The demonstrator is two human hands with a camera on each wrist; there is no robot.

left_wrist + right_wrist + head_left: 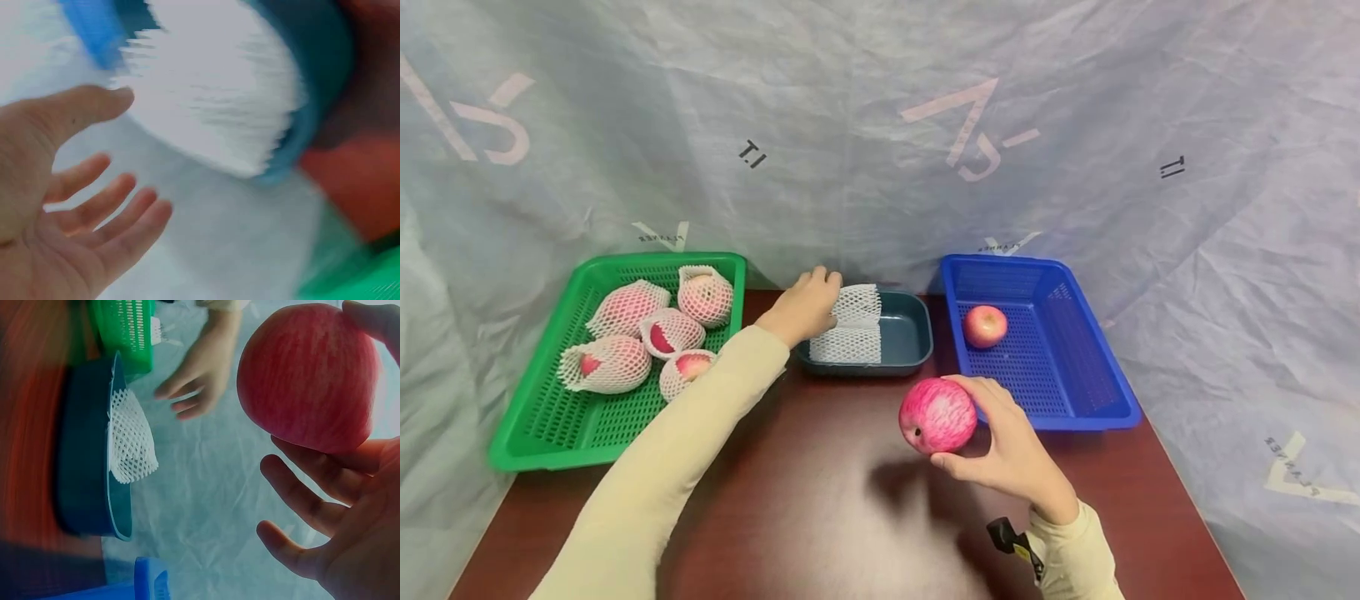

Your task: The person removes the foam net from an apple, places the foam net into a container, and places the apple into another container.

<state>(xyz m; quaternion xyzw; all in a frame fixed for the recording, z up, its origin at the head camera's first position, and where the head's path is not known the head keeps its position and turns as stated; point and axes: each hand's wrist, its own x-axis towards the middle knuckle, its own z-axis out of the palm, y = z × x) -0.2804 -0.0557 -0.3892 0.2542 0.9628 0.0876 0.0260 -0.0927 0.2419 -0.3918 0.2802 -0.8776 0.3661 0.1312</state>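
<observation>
My right hand (1011, 442) holds a red apple (937, 415) between thumb and fingers, raised over the table in front of the blue basket. In the right wrist view the apple (306, 378) fills the upper right. My left hand (808, 304) hovers at the left end of a dark teal bin (906, 333), beside white foam net sleeves (856, 325) lying in it. The left wrist view is blurred; there the thumb (94, 109) lies near the edge of the white netting (219, 87), and the fingers are apart with nothing between them.
At left, a green basket (520, 417) contains several apples in foam nets (613, 364). At right, a blue basket (1075, 358) holds one bare apple (985, 326). The dark red-brown table (820, 500) stands against a grey printed cloth (850, 125).
</observation>
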